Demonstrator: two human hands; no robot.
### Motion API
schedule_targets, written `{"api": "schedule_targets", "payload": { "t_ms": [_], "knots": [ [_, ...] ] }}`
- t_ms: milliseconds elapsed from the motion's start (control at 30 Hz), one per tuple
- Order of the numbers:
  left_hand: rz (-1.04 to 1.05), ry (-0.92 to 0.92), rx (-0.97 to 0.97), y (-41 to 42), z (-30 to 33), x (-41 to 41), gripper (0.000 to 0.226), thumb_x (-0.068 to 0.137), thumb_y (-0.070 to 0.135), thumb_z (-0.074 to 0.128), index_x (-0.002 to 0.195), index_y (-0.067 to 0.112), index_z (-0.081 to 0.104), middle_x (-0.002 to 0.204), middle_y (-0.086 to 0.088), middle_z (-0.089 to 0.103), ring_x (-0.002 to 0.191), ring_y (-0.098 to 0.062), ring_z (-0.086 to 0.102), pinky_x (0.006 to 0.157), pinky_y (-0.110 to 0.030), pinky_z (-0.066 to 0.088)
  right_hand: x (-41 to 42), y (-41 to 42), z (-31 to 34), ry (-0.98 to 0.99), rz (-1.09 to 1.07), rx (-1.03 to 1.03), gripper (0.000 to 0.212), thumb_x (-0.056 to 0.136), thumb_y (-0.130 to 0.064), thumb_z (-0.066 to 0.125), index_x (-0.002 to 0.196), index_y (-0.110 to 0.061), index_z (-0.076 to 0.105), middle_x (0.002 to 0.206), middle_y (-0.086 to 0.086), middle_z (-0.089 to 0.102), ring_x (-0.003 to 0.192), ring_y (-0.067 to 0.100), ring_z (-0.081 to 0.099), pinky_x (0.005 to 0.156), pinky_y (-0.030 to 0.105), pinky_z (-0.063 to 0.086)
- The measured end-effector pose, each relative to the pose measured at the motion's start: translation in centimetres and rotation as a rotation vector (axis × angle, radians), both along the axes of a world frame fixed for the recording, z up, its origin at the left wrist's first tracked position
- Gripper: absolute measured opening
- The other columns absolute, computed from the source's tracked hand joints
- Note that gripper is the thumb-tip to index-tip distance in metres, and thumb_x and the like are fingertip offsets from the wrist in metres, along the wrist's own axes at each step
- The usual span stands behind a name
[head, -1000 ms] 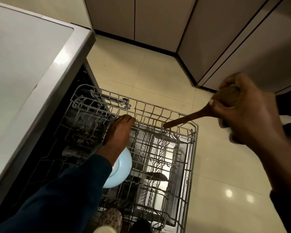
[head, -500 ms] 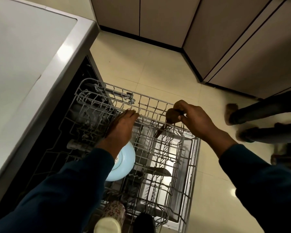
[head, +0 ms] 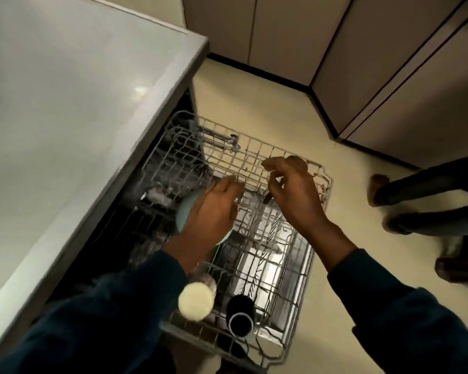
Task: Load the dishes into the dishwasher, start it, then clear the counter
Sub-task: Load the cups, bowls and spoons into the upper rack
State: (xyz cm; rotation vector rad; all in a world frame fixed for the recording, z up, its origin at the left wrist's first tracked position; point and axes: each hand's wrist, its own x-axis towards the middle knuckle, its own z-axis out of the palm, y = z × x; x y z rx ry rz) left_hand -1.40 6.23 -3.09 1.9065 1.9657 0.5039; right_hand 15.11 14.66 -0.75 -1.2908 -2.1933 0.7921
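One grey wire dishwasher rack [head: 303, 268], pulled out at frame centre, part-loaded: one pale blue plate [head: 185, 214], one cream cup [head: 195, 301], one black cup [head: 240, 317]. One brown wooden spoon [head: 299, 161], at the rack's far rim, pinched in the right hand [head: 295, 195]. Left hand [head: 211, 214], fingers loosely spread, holds nothing. Loading unfinished by my judgement; start and grey table [head: 65, 117] clearing remain.

Home kitchen, dishwasher rack [head: 303, 268], counter [head: 65, 117], cabinets [head: 281, 36]

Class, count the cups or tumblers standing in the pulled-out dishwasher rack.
2. A cream cup and a dark tumbler stand side by side at the near end of the rack. The left hand and sleeve may hide others.
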Motion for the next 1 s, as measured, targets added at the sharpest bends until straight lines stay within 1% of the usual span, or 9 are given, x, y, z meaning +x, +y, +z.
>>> {"api": "schedule_targets", "payload": {
  "t_ms": [100,200,267,433,533,633,733,900,1000],
  "knots": [
    [0.029,-0.035,0.091,-3.7,5.6,-1.8,0.045,0.086,0.008,0.057,0.13,0.015,0.051,0.139,-0.005,0.047,0.125,-0.026,0.047,0.1,-0.044,0.043,-3.1,-3.3,3.7,0.077,0.032,0.01,0.034,0.089,-0.001,0.059,0.116,-0.02,0.064,0.111,-0.008,0.064,0.096,0.008,0.061,0.085,0.012,0.044],
    [0.101,-0.065,0.179,-9.7,10.9,-4.2,0.044,0.085,0.012,0.056,0.129,0.01,0.053,0.136,-0.008,0.05,0.123,-0.03,0.049,0.097,-0.046,0.045,-6.5,-7.7,8.0,0.205,0.12,0.024,0.029,0.089,-0.003,0.061,0.113,-0.019,0.065,0.105,-0.005,0.068,0.091,0.009,0.063,0.082,0.021,0.051],
    [0.192,-0.06,0.234,-15.1,13.9,-6.2,0.044,0.082,0.012,0.058,0.125,0.01,0.056,0.133,-0.009,0.053,0.12,-0.029,0.051,0.097,-0.04,0.045,-9.7,-11.7,10.9,0.263,0.202,0.026,0.024,0.09,-0.006,0.061,0.11,-0.019,0.066,0.103,-0.006,0.069,0.092,0.008,0.064,0.083,0.023,0.051],
    [0.508,0.069,0.316,-30.2,19.3,-11.4,0.036,0.087,0.015,0.059,0.123,0.017,0.059,0.132,-0.002,0.055,0.118,-0.019,0.051,0.099,-0.028,0.04,-19.0,-24.0,16.5,0.37,0.549,-0.063,0.021,0.092,-0.007,0.061,0.108,-0.019,0.067,0.095,-0.009,0.07,0.084,0.004,0.065,0.072,0.01,0.048],
    [0.687,0.145,0.301,-39.1,21.1,-15.1,0.031,0.081,0.014,0.059,0.112,0.009,0.064,0.118,-0.01,0.062,0.107,-0.029,0.06,0.091,-0.041,0.049,-24.4,-31.3,18.1,0.379,0.751,-0.018,0.02,0.09,-0.01,0.064,0.107,-0.022,0.066,0.092,-0.011,0.069,0.08,0.003,0.063,0.071,0.009,0.045],
    [0.902,0.18,0.282,-47.8,22.1,-17.9,0.03,0.08,0.02,0.058,0.108,0.01,0.064,0.113,-0.008,0.064,0.103,-0.029,0.062,0.088,-0.034,0.046,-28.8,-37.8,18.6,0.384,0.932,-0.035,0.022,0.09,-0.012,0.065,0.109,-0.023,0.066,0.095,-0.011,0.068,0.085,0.005,0.064,0.079,0.019,0.049],
    [1.149,0.222,0.285,-57.0,22.7,-18.9,0.032,0.082,0.025,0.058,0.111,0.012,0.064,0.117,-0.007,0.063,0.107,-0.027,0.06,0.088,-0.025,0.038,-32.4,-44.3,18.6,0.396,1.122,-0.029,0.024,0.088,-0.008,0.067,0.108,-0.022,0.066,0.093,-0.01,0.066,0.082,0.008,0.063,0.077,0.021,0.05],
    [1.462,0.235,0.305,-69.9,21.9,-19.2,0.033,0.081,0.029,0.057,0.111,0.015,0.064,0.118,-0.004,0.061,0.107,-0.024,0.06,0.09,-0.025,0.038,-37.6,-54.8,18.0,0.356,1.367,-0.014,0.027,0.085,-0.006,0.069,0.108,-0.02,0.068,0.094,-0.007,0.068,0.075,0.006,0.061,0.069,0.018,0.05],
    [1.58,0.229,0.294,-75.0,21.3,-19.0,0.031,0.084,0.03,0.057,0.113,0.018,0.062,0.118,-0.001,0.06,0.106,-0.022,0.06,0.087,-0.029,0.043,-40.0,-59.9,17.4,0.302,1.483,0.006,0.03,0.084,-0.004,0.069,0.11,-0.018,0.067,0.095,-0.005,0.067,0.076,0.007,0.061,0.071,0.02,0.047]
  ]
}}
